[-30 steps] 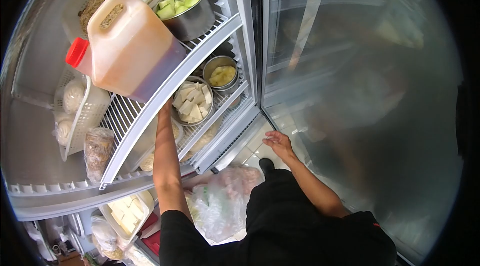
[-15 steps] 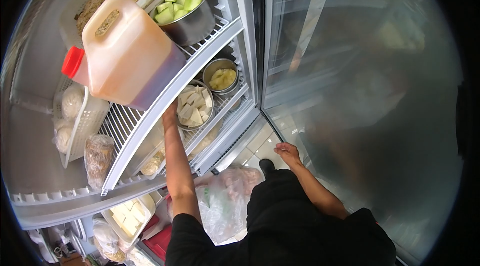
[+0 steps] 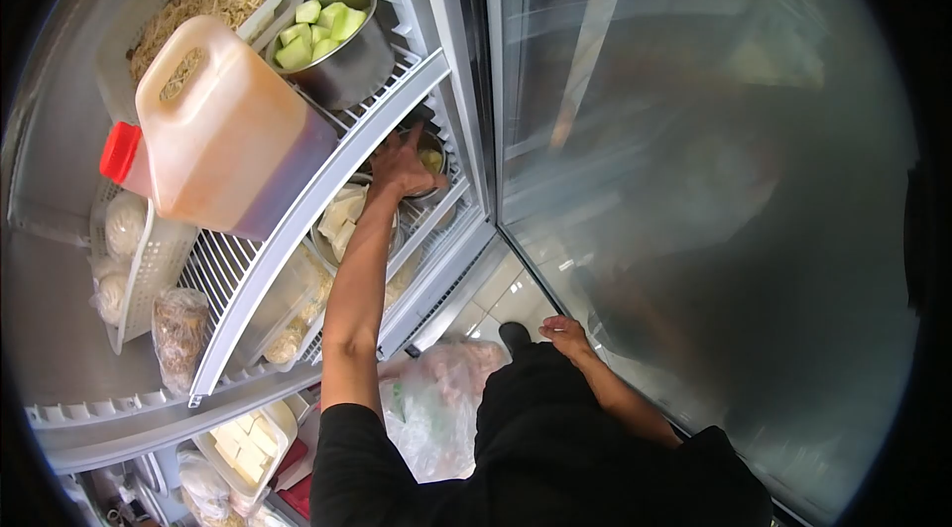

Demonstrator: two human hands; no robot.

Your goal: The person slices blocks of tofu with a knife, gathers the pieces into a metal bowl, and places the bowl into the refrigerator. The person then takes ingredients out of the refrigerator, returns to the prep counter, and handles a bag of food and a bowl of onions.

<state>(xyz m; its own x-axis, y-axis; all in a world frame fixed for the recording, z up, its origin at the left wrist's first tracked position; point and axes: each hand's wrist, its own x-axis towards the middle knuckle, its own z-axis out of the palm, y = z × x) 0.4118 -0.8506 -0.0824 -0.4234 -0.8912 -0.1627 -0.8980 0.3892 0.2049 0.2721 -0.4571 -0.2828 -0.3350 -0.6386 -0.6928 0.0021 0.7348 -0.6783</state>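
Inside the fridge my left hand (image 3: 404, 168) reaches in under the upper wire shelf, fingers spread over a small metal pot (image 3: 432, 198) of yellow chunks. Its fingertips are partly hidden, so I cannot tell how firmly they touch the pot. Just below my left wrist sits a round metal bowl of white blocks (image 3: 342, 215), partly covered by my forearm. My right hand (image 3: 565, 336) is low beside the edge of the glass door (image 3: 694, 230), fingers loosely bent and holding nothing visible; contact with the door is unclear.
On the upper shelf (image 3: 317, 195) stand a red-capped plastic jug (image 3: 233, 130), a metal pot of green chunks (image 3: 347, 71), a tub of shreds (image 3: 203, 16) and a white basket (image 3: 149, 269). A wrapped bundle (image 3: 180, 334) lies nearby. A plastic bag (image 3: 431, 418) sits below.
My left hand has moved deeper and to the right, from beside the white blocks to over the pot of yellow chunks. My right hand stays by the door; the view has shifted slightly.
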